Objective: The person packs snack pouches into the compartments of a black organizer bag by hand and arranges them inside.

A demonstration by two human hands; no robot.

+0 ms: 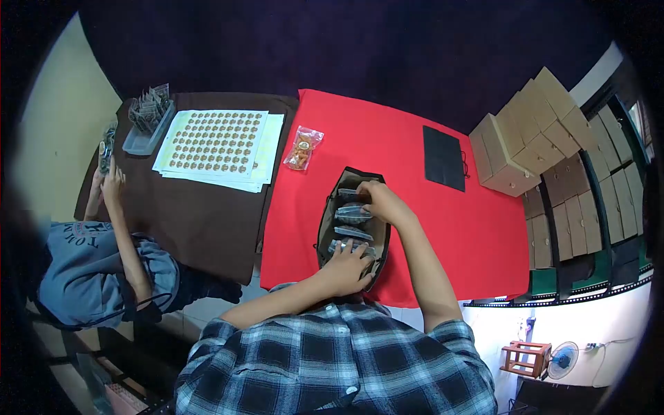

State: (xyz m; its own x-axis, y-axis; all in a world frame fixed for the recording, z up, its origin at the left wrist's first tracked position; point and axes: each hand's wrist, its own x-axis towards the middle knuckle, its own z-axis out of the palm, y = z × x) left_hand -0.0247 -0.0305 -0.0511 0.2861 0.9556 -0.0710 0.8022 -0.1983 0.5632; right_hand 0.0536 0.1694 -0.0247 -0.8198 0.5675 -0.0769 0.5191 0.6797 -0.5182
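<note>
A black paper bag (322,232) with a light brown inside stands open at its top, close to my body. Several clear plastic packs (353,214) stand in a row inside it; their contents are hard to make out. My left hand (346,268) lies over the bag's near end, fingers spread on the nearest pack. My right hand (382,203) reaches over the far right side of the bag, its fingers curled at a pack near the far end. Part of that pack is hidden by the hand.
On the red tablecloth (394,138) lie a pack of orange-brown snacks (302,149) and a flat black bag (444,158). Cardboard boxes (515,149) are stacked at right. A co-worker (104,273) handles a pack at the brown table, near sticker sheets (213,142) and a plastic tub (146,142).
</note>
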